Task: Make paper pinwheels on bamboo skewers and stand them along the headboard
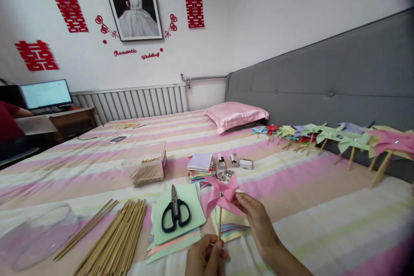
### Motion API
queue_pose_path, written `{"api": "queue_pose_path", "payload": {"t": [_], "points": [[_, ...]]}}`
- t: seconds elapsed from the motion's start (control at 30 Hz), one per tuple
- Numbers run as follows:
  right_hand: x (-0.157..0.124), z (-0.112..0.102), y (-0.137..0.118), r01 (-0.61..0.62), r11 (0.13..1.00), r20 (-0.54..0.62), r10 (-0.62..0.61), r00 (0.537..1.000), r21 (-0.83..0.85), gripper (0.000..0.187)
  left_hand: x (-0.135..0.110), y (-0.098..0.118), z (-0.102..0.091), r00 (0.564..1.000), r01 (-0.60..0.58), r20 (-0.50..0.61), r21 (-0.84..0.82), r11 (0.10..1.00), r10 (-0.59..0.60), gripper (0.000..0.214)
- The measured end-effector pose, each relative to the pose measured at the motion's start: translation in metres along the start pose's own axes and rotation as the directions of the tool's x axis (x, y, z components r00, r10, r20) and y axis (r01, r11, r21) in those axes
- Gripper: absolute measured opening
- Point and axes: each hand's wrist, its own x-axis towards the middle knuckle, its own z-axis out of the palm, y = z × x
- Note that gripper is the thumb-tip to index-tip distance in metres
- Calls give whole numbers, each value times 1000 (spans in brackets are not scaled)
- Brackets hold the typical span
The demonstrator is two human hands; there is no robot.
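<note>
A pink paper pinwheel (223,195) on a thin wooden stick (220,223) stands upright in front of me. My left hand (204,258) is closed around the bottom of the stick. My right hand (257,221) pinches the pinwheel's right blade with fingers and thumb. Directly behind it lie sheets of coloured paper (181,220) with black scissors (175,213) on top.
A bundle of wooden sticks (118,237) lies at the left, with a clear plastic container (35,235) beside it. A stack of coloured paper squares (200,167), small metal pieces (225,175) and a box of sticks (149,169) sit further back. Finished pinwheels (339,140) line the grey headboard. A person in red (8,123) sits at a desk far left.
</note>
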Motion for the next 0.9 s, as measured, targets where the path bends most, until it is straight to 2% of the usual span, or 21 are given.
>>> {"api": "queue_pose_path", "payload": {"t": [0.9], "points": [[-1, 0, -1, 3, 1000, 8, -3, 1000, -9, 24, -2, 4, 1, 1000, 5, -13, -8, 1000, -5, 49]]}}
